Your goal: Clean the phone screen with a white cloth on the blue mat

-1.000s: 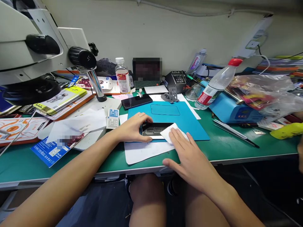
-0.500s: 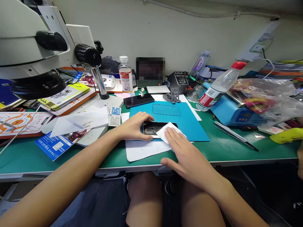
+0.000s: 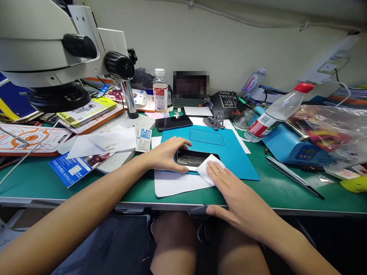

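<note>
Phone (image 3: pixel 187 157) lies face up at the near edge of the blue mat (image 3: pixel 235 152), directly before you, between your two hands. Compared with half a second ago, your left hand (image 3: pixel 165 156) is unchanged: clamped on the phone's left end, thumb along the near edge, fingers at the far edge. Your right hand (image 3: pixel 241 194) has shifted the white cloth (image 3: pixel 203 170) slightly rightward, exposing more of the phone to the left of it; the cloth now covers the near right corner. That hand rests flat on the cloth, fingers together, thumb held apart from them. Your view has swung left, so everything on the green bench (image 3: pixel 278 191) sits farther right in it.

Orientation: the long axis of the phone runs left to right, roughly parallel to the bench's front edge. You cannot tell from this view which end is its top.

Count, left to right: one microscope (image 3: pixel 48 42) at far left; one upright bottle (image 3: pixel 160 93) at the back; one second phone (image 3: pixel 174 122), dark, lying at the mat's far left corner; one phone-shaped outline (image 3: pixel 207 137) drawn on the mat; one glass jar (image 3: pixel 242 120); two leaning bottles (image 3: pixel 260 128), the nearer with a red cap.
</note>
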Demonstrator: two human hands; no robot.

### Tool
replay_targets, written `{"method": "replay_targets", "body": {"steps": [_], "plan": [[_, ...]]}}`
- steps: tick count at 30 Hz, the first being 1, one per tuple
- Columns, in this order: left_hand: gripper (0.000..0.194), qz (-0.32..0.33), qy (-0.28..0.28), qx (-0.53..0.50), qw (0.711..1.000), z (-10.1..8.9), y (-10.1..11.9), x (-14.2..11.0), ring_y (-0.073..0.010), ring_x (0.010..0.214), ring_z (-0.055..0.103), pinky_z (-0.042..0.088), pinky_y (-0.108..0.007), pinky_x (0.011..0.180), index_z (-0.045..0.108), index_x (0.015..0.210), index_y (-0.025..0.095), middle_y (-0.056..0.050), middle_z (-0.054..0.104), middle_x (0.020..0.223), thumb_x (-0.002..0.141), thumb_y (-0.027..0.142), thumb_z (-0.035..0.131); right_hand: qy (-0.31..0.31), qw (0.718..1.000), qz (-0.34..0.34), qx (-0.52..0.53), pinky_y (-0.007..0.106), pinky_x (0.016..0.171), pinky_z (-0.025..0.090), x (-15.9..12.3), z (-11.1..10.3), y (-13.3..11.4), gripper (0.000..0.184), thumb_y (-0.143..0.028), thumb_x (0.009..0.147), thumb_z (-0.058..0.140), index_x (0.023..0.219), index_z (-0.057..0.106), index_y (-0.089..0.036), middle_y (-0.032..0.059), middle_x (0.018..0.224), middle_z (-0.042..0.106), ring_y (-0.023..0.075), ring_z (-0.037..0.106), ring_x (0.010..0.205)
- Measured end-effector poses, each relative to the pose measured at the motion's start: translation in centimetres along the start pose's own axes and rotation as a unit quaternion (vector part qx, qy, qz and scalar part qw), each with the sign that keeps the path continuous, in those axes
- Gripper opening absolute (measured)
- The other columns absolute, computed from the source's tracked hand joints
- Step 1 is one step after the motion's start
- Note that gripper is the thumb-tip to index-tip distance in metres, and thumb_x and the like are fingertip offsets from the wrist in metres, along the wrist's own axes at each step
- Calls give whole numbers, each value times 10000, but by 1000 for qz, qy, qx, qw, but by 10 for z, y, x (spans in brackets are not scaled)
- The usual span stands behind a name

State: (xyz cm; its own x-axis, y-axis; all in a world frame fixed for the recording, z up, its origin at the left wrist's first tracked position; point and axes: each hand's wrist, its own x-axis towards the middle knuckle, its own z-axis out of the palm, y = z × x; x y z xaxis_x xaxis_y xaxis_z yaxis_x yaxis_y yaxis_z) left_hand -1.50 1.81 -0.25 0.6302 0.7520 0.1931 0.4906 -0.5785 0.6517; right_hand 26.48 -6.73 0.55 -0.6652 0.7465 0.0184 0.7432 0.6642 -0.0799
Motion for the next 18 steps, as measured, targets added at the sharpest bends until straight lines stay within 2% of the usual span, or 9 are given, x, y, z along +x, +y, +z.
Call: {"method": "replay_targets", "body": {"steps": [3, 7, 9, 11, 16, 18], "plan": [[704, 5, 4, 5, 1000, 1, -1, 1, -303, 1135, 562, 465, -442, 959, 511, 1309, 190, -120, 615, 1214, 718, 440, 802, 8, 1000, -4, 6, 545, 1186, 342, 1, 4, 2, 969, -702, 895, 509, 1592, 239, -85, 189, 1626, 277, 345, 235, 1510], [705, 13, 1, 14, 1000, 1, 0, 2, -302, 1113, 561, 470, -444, 941, 509, 1308, 189, -114, 629, 1170, 719, 446, 799, -13, 999, -21, 35, 550, 1201, 305, 44, 1, 2, 907, -700, 920, 462, 1576, 296, -97, 180, 1629, 266, 338, 218, 1515], [742, 9, 4, 7, 1000, 1, 0, 2, -305, 1109, 562, 470, -454, 939, 488, 1334, 191, -119, 631, 1184, 715, 458, 798, -22, 999, -24, 39, 544, 1207, 291, 56, -3, 2, 909, -701, 921, 457, 1568, 310, -80, 186, 1628, 268, 336, 217, 1516], [814, -1, 11, -4, 1000, 1, 0, 2, -310, 1111, 566, 473, -459, 935, 449, 1377, 187, -131, 626, 1209, 703, 476, 802, -27, 999, -26, 32, 540, 1208, 289, 51, -4, 2, 945, -710, 909, 472, 1574, 284, -67, 190, 1635, 240, 338, 203, 1518], [899, -13, 4, -10, 1000, 1, -2, 1, -311, 1126, 571, 480, -437, 923, 396, 1431, 183, -135, 621, 1218, 690, 485, 806, -26, 999, -25, 12, 543, 1189, 329, 1, -2, 7, 969, -691, 894, 527, 1614, 165, -153, 147, 1655, 187, 350, 208, 1513], [891, -9, 6, -1, 1000, 1, -2, 0, -312, 1131, 571, 467, -438, 938, 398, 1431, 195, -125, 627, 1213, 694, 485, 806, -26, 999, -21, 13, 547, 1182, 344, 1, -1, 5, 984, -697, 881, 541, 1614, 170, -156, 150, 1652, 196, 363, 219, 1508]]}}
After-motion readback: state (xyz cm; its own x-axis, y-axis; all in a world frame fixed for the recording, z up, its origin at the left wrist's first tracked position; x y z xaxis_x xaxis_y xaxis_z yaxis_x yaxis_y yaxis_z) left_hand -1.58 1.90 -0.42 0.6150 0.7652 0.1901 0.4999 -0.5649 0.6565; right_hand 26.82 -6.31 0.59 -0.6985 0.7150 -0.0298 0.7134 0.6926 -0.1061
